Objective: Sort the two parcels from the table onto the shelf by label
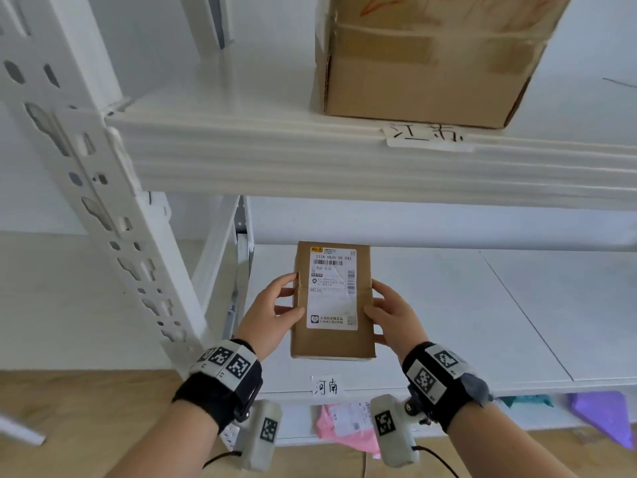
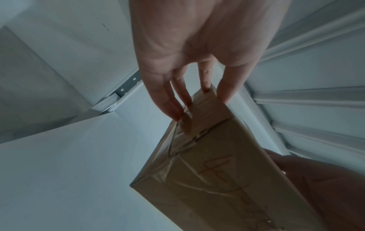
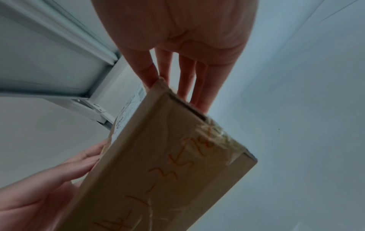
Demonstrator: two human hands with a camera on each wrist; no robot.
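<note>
A small brown parcel [image 1: 332, 305] with a white shipping label on top is held flat just above the lower shelf board [image 1: 448, 322]. My left hand [image 1: 272, 312] grips its left side, thumb on top. My right hand [image 1: 393, 315] grips its right side the same way. Orange handwriting shows on the parcel's underside [image 2: 217, 171] in the left wrist view, under my left hand [image 2: 168, 65]. The right wrist view shows the parcel [image 3: 168, 171] below my right hand [image 3: 185, 75]. A handwritten paper tag [image 1: 327, 386] is stuck on the shelf's front edge right below the parcel.
A large taped cardboard box [image 1: 431, 56] stands on the upper shelf [image 1: 310, 157] above a second handwritten tag [image 1: 427, 136]. The white perforated upright [image 1: 113, 219] is at the left. Pink [image 1: 341, 422], teal [image 1: 527, 400] and purple [image 1: 599, 412] bags lie on the level below.
</note>
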